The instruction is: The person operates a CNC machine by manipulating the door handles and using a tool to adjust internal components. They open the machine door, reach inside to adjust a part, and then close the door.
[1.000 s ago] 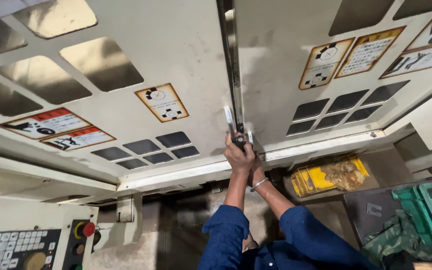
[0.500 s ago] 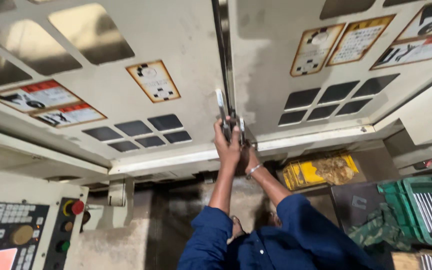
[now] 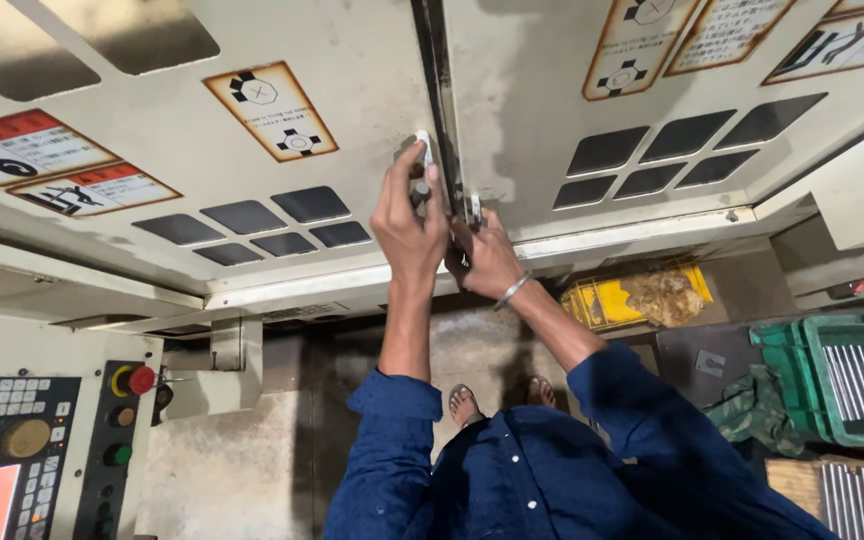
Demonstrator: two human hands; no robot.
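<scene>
Left of the door seam (image 3: 439, 100) I see an orange-framed square label (image 3: 272, 112); right of it, two cream ones. My left hand (image 3: 410, 225) is wrapped around the left handle (image 3: 420, 165), my right hand (image 3: 487, 258) around the right handle (image 3: 472, 210). Compared to before, the hands look closer.

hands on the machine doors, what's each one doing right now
Left hand: closed around the left door handle.
Right hand: closed on the right door handle, mostly hidden by its fingers.
</scene>
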